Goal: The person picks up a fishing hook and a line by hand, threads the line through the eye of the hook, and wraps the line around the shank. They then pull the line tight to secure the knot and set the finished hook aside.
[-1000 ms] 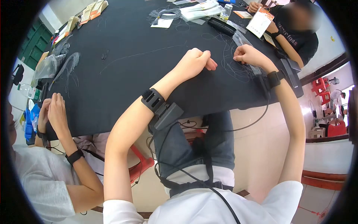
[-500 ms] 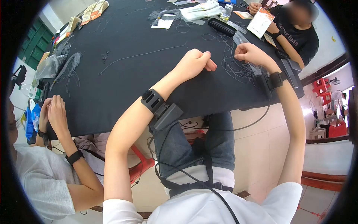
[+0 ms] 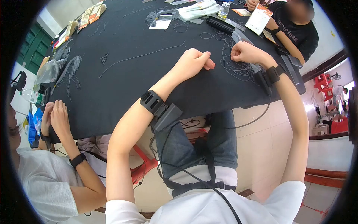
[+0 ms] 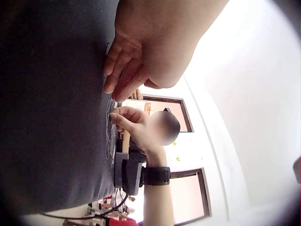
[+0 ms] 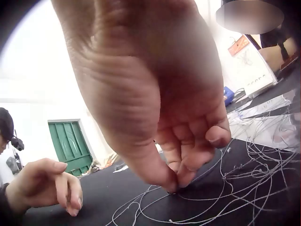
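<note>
My right hand (image 3: 248, 53) is low over a loose tangle of thin grey cord (image 3: 238, 71) at the table's right side. In the right wrist view, its thumb and forefinger tips meet right at a strand of cord (image 5: 207, 213) and pinch it; the other fingers (image 5: 218, 136) curl in. My left hand (image 3: 193, 64) rests on the black cloth a short way left of the tangle, fingers loosely bent and nothing in them. The left wrist view shows its fingertips (image 4: 109, 87) against the cloth. A single long grey strand (image 3: 141, 58) lies beyond it.
A coiled grey cord bundle (image 3: 162, 15), white plastic bags (image 3: 199, 9) and a small jar (image 3: 224, 10) lie at the back. More cord (image 3: 69, 72) and a clear bag (image 3: 48, 72) are at left. Other people sit at left and far right.
The head view has shifted slightly. Both of my hands keep nearly the same place and pose, the right one still at the cord.
</note>
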The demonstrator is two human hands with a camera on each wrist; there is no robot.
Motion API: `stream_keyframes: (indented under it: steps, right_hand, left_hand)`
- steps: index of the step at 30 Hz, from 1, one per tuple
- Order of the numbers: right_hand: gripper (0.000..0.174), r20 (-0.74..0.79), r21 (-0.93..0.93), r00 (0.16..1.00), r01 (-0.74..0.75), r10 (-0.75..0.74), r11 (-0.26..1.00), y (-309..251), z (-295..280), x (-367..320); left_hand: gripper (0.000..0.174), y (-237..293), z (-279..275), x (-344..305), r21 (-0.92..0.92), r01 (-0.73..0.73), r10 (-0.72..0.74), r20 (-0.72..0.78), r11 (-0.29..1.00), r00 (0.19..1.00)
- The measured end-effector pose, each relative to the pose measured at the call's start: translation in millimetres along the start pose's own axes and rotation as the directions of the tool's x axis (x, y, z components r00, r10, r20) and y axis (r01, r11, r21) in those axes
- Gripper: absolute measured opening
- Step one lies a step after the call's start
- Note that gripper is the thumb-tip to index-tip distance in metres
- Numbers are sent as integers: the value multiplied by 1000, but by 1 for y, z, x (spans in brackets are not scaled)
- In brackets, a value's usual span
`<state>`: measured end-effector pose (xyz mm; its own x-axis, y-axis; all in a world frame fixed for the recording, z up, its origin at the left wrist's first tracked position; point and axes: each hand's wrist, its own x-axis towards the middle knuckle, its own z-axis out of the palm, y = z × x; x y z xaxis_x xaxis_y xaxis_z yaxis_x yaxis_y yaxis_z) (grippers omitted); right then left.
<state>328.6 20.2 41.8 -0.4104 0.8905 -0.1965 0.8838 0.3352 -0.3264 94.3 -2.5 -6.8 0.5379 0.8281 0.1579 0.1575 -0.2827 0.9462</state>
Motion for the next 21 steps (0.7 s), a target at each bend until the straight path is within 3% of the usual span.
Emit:
stream_keyframes:
  steps: [5,10,12,17,21]
  right_hand:
    - [16,4,61,999,35,-35,998,5,0,2]
    - [18,-243,347,970,115,-29,931,6,8,-4]
    - [19,-296,448,954,188,-53,874,3,15,-7]
    - [24,-291,701,954,158,77,695,-20,23,-16]
    - [23,-255,838,965,186,67,514,-44,32,-19]
  left_hand:
    - [43,1,-2,0,42,-14,18,-85,999,996]
    - [39,4,-3,-2,-100,-87,75,-116,991,990]
    - [34,4,-4,0,-93,-108,97,-114,990,989]
    - [27,0,-3,0,1,-142,142,-29,990,989]
    - [25,7,-4,-4,-107,-87,88,7,990,996]
